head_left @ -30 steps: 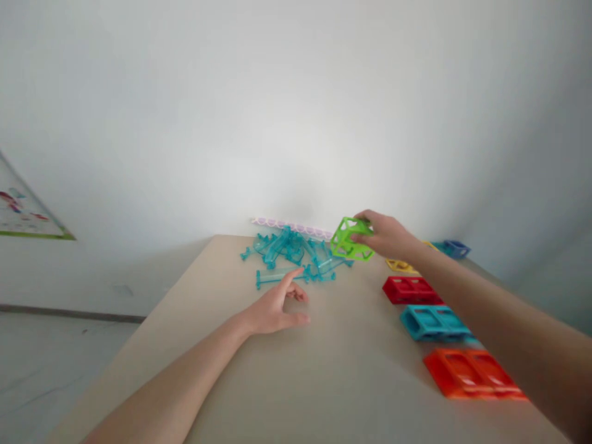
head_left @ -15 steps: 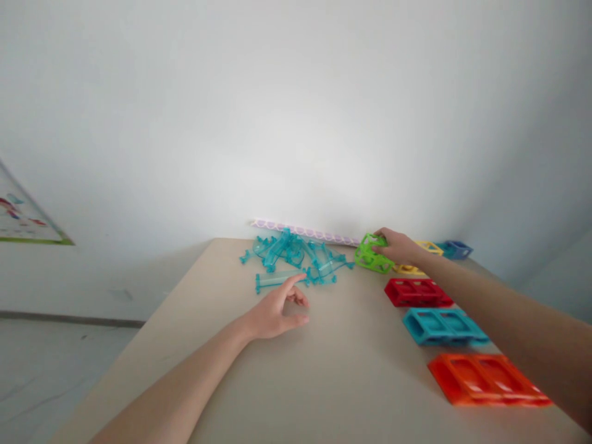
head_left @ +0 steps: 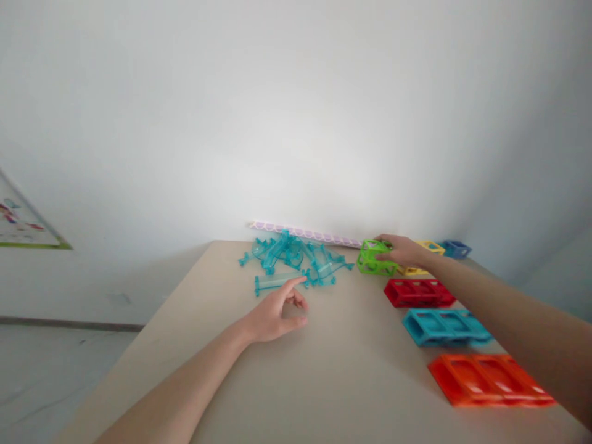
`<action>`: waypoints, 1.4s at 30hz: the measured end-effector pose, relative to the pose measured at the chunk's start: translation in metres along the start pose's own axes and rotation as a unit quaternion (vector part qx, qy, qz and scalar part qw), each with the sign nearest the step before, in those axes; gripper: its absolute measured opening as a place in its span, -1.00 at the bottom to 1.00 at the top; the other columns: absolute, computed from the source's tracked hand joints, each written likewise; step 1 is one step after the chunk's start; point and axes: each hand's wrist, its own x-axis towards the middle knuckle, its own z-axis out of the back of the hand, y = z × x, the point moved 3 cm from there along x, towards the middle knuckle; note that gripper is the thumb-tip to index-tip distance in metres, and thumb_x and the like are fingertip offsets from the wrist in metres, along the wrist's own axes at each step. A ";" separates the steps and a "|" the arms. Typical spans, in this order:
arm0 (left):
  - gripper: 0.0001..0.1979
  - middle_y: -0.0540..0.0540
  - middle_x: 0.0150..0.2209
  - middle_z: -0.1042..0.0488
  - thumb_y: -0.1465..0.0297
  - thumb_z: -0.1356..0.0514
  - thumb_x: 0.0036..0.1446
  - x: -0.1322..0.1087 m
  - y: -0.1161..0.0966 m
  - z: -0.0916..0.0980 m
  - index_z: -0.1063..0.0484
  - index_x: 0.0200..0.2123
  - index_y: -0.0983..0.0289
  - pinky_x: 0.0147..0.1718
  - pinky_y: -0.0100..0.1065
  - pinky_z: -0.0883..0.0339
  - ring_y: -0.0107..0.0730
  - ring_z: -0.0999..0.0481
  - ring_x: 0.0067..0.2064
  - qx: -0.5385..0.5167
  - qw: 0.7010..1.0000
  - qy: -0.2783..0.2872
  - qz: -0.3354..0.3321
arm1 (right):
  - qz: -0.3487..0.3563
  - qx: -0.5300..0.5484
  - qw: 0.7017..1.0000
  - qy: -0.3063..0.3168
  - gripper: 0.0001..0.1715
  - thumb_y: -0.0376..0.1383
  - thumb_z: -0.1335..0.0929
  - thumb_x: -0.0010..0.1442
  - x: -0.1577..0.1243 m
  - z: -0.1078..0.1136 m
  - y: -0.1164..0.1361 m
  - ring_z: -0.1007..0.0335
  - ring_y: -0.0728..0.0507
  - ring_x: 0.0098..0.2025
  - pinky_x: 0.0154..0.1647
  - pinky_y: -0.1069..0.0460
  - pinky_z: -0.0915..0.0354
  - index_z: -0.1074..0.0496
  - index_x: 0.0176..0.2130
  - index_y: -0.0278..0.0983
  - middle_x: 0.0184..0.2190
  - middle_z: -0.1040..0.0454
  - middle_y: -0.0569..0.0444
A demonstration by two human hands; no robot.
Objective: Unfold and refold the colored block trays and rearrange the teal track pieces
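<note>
My right hand (head_left: 401,251) reaches to the back of the table, its fingers closed around a bright green openwork plastic block (head_left: 370,259). The block's right side is hidden behind the hand, and yellow openwork blocks (head_left: 430,247) show just behind the wrist. My left hand (head_left: 277,313) rests low over the table with thumb and index finger apart and nothing between them. Beyond its fingertips lies a clear teal plastic piece (head_left: 277,282), in front of a loose pile of similar teal connector pieces (head_left: 296,250).
A row of openwork blocks runs down the right: blue (head_left: 456,249), red (head_left: 419,292), turquoise (head_left: 441,327) and orange (head_left: 485,380). A purple-and-white patterned strip (head_left: 309,234) lies along the wall. A poster (head_left: 28,225) hangs at the left, beyond the table's left edge.
The green block has turned from a tilt to a more upright stance and sits slightly lower and farther right, with my right hand still on it. My left hand has barely moved.
</note>
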 end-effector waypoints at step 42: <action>-0.92 0.13 -0.19 -0.42 0.48 -0.13 0.08 -0.002 0.010 0.047 -0.42 -0.37 0.27 -0.11 -0.22 -0.32 -0.28 -0.45 -0.19 0.242 0.923 -0.300 0.019 | -0.172 0.583 0.768 -0.203 -0.56 -0.15 -0.23 0.13 -0.061 -0.096 0.148 -0.49 -0.15 -0.45 -0.45 -0.03 -0.40 -0.33 -0.06 -0.34 -0.29 -0.55 -0.12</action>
